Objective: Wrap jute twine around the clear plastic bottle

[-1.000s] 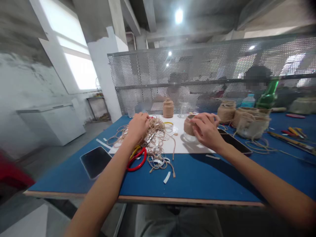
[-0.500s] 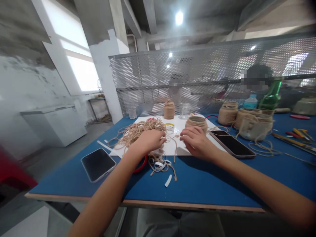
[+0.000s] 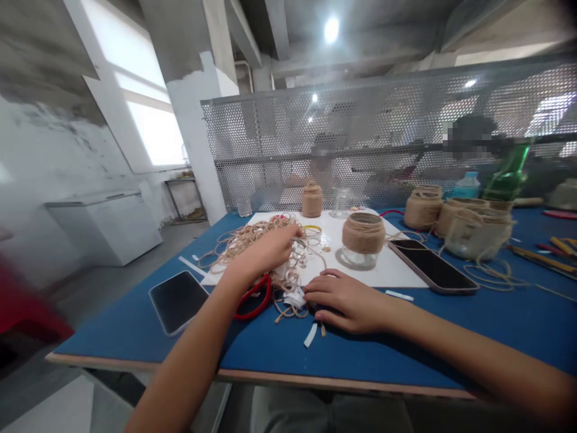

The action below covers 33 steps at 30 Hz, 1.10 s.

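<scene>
My left hand [image 3: 265, 251] reaches into a tangled pile of jute twine [image 3: 252, 237] on the white board [image 3: 387, 272], its fingers closed on strands of it. Red-handled scissors [image 3: 252, 296] lie just under that wrist. My right hand [image 3: 347, 300] lies flat on the blue table [image 3: 369, 343], fingers stretched out, the tips touching a small heap of white tape scraps and twine ends [image 3: 294, 299]. A glass jar partly wrapped in twine [image 3: 363, 239] stands on the board beyond my right hand, untouched.
A dark phone [image 3: 178, 299] lies at the left and another [image 3: 433, 264] at the right of the board. Several twine-wrapped jars [image 3: 469, 225], a green bottle [image 3: 507, 174], a small wrapped jar [image 3: 312, 199] and a clear jar [image 3: 341, 201] stand further back. People sit behind the perforated screen [image 3: 387, 138].
My right hand let go of the twine-wrapped jar and came down towards me onto the scraps. My left hand slid right across the twine pile and closed on strands.
</scene>
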### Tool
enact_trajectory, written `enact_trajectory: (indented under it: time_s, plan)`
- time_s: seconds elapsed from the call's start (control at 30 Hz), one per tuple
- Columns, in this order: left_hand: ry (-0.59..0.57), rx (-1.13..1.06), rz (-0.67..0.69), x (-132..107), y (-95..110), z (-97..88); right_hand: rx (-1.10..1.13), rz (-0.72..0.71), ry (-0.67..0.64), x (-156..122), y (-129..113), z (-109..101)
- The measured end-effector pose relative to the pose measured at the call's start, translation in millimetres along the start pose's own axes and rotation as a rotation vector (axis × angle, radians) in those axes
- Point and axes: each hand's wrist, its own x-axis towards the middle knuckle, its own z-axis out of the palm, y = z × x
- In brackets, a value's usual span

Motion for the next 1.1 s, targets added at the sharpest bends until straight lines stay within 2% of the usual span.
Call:
enact_trajectory:
  time_s: [0.1, 0.2, 0.27, 0.33, 0.43, 0.57, 0.67, 0.77, 0.93, 1.0, 1.1]
  plan:
    - [0.249, -0.011, 0.007, 1, -2, -9.4, -0.063, 0.020, -0.005, -1, 1, 1]
    - [0.345, 0.018, -0.054, 2, -1, -12.9, -0.169, 0.035, 0.023, -3, 4, 0]
    - [0.288, 0.078, -0.120, 3, 1, -10.9, -0.206, 0.044, 0.039, -4, 5, 0]
    - [0.141, 0.179, -0.218, 4, 2, -6.2, -0.193, 0.085, 0.057, -4, 7, 1]
    - [-0.060, 0.279, -0.346, 4, -2, 2.5, -0.093, 0.240, 0.126, -3, 11, 3]
    - [-0.209, 0.319, -0.416, 0, -15, 10.4, 0.098, 0.466, 0.275, -4, 15, 2]
    - [-0.241, 0.349, -0.434, 1, -21, 15.4, 0.177, 0.541, 0.387, -3, 17, -3]
    - [-0.250, 0.362, -0.438, 5, -23, 23.5, 0.156, 0.533, 0.435, 6, 23, -9]
    - [-0.243, 0.344, -0.407, 7, -25, 30.7, 0.062, 0.535, 0.343, 37, 46, 0]
    - [-0.225, 0.325, -0.382, 6, -26, 27.4, 0.075, 0.571, 0.286, 48, 55, 10]
    - [-0.173, 0.278, -0.336, 5, -26, 18.1, 0.097, 0.576, 0.279, 59, 58, 19]
